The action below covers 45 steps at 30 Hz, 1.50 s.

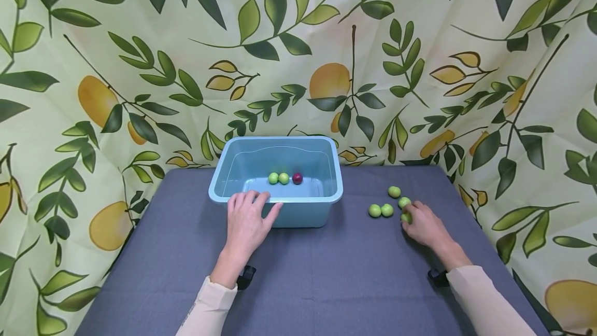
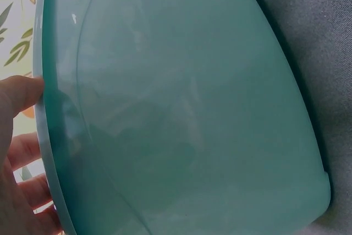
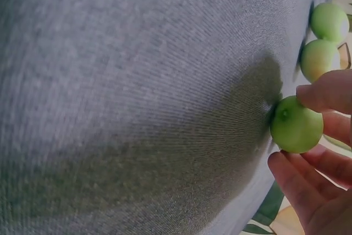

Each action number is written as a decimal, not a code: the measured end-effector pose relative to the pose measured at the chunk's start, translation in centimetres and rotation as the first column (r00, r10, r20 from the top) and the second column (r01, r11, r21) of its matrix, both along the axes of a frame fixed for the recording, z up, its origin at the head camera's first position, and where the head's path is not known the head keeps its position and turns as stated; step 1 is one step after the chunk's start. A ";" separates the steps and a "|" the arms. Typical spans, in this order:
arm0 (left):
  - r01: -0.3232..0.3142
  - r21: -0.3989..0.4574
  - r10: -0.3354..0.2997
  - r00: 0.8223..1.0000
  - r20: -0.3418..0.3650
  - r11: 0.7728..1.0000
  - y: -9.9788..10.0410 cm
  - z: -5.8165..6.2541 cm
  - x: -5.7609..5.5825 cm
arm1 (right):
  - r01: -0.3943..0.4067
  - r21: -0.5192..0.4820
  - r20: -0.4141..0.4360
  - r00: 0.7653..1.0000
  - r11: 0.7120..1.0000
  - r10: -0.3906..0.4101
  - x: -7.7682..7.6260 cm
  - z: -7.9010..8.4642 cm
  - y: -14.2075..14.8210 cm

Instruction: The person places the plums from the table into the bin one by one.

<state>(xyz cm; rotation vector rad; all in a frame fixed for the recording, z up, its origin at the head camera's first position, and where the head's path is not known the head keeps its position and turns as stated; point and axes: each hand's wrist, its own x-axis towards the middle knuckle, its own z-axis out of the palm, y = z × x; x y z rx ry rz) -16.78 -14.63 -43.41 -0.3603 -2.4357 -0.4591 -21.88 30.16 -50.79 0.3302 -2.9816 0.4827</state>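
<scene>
A light blue plastic basin (image 1: pixel 303 200) stands at the back of the table. Inside it lie two small round green fruits (image 1: pixel 283 178) and one dark red fruit (image 1: pixel 297 178). My left hand (image 1: pixel 247 222) holds the basin's near rim, fingers hooked over it and thumb on the edge; the fingertips are hidden behind the rim in the left wrist view. To the right, my right hand (image 1: pixel 426 227) pinches a green fruit (image 3: pixel 297 125) between thumb and fingers, low at the cloth. Several more green fruits (image 1: pixel 387 210) lie just beside that hand.
A dark grey-blue cloth (image 1: pixel 317 274) covers the table. Behind it and along the right side hangs a curtain (image 1: pixel 289 71) printed with leaves and orange fruit. Each wrist wears a black strap (image 1: pixel 246 277).
</scene>
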 end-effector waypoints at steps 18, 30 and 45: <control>-0.003 0.004 0.003 1.000 0.017 1.000 -0.1 -0.1 0.1 | -0.064 -0.225 -0.056 0.997 0.972 0.053 0.4 -0.3 -0.7; -0.003 0.002 0.003 1.000 0.013 1.000 -0.1 -0.1 0.1 | -0.056 -0.390 -0.007 0.998 0.919 0.058 1.0 0.2 -2.2; 0.001 0.001 -0.001 1.000 0.004 1.000 0.0 0.0 0.0 | -0.021 -0.518 0.047 0.997 0.855 0.053 1.5 0.6 -4.0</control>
